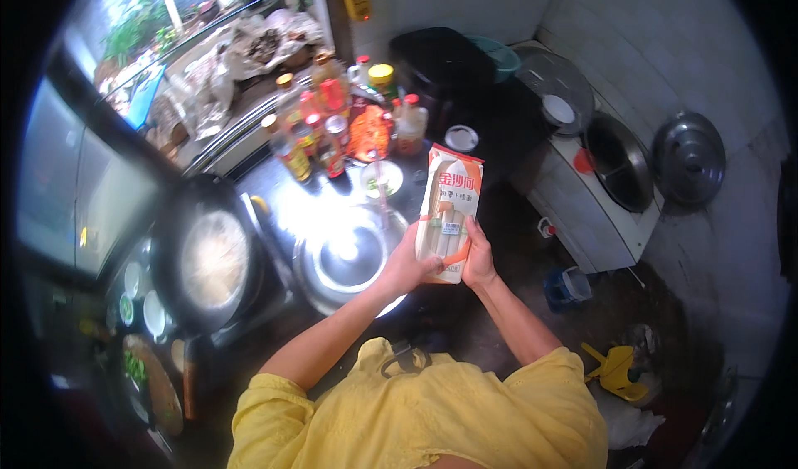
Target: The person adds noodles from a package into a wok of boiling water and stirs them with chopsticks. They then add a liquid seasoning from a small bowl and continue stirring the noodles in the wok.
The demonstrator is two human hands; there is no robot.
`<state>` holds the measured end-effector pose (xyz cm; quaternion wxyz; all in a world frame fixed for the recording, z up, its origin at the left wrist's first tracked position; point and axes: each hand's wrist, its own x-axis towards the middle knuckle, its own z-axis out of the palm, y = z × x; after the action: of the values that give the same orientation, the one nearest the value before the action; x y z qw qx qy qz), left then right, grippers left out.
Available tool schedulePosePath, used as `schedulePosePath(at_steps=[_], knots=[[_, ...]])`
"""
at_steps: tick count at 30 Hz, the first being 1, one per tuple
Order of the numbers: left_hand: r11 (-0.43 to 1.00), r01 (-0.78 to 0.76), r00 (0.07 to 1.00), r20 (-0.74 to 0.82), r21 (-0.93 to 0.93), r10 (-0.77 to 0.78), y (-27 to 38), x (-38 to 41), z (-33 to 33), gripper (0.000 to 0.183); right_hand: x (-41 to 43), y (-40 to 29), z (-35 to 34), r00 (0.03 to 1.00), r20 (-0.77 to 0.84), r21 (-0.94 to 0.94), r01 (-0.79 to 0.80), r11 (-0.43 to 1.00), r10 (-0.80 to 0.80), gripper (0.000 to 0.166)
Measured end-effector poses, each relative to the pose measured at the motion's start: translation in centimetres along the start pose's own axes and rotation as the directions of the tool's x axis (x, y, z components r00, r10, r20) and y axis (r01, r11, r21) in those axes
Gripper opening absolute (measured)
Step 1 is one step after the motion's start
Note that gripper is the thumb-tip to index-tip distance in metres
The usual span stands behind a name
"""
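Note:
Both my hands hold an upright packet of dried noodles (pixel 452 210), white and orange with a see-through front. My left hand (pixel 408 260) grips its lower left side, thumb across the front. Along its lower right edge, my right hand (pixel 479 254) is closed on it. Left of my left hand a round metal basin (pixel 312 282) sits on the counter under glare. Above the basin stands a white bowl (pixel 391 173) with chopped greens in it. A large dark wok (pixel 215 263) with pale, cloudy liquid stands further left.
Seasoning bottles (pixel 293 151) crowd the counter by the window. A cutting board (pixel 163 388) with greens is at lower left. On the right are a large wok (pixel 623 163), a metal lid (pixel 689 157), a blue container (pixel 566 288) and a yellow dustpan (pixel 617 372).

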<state>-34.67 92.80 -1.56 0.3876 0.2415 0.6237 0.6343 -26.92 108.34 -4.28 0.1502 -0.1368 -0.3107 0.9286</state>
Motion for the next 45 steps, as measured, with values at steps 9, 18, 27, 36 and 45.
schedulePosePath(at_steps=[9, 18, 27, 36, 45], knots=[[0.943, 0.278, 0.960, -0.098, 0.182, -0.264, -4.8, 4.4, 4.5, 0.063, 9.0, -9.0, -16.0, 0.921, -0.362, -0.205, 0.070, 0.976, -0.142, 0.039], [0.725, 0.332, 0.729, -0.652, 0.603, 0.208, -4.2, 4.0, -1.7, 0.025, 21.2, -10.5, -25.1, 0.823, -0.526, -0.361, 0.014, 0.932, -0.216, 0.034], [0.405, 0.542, 0.771, -0.628, 0.737, 0.110, -6.4, 10.3, -5.3, 0.048, 27.8, -13.6, -26.0, 0.799, -0.453, -0.891, -0.390, 0.231, -0.396, 0.035], [0.505, 0.472, 0.738, -0.637, 0.723, 0.221, -9.9, 11.7, -6.5, 0.032, 23.7, -14.5, -28.1, 0.650, -0.336, -0.926, -0.097, 0.364, -0.681, 0.032], [0.967, 0.255, 0.735, -0.653, 0.017, -0.182, 1.7, 2.1, -2.3, 0.029, 7.6, -6.5, 0.6, 0.675, 0.708, -0.703, 0.702, -0.117, -0.207, 0.034]])
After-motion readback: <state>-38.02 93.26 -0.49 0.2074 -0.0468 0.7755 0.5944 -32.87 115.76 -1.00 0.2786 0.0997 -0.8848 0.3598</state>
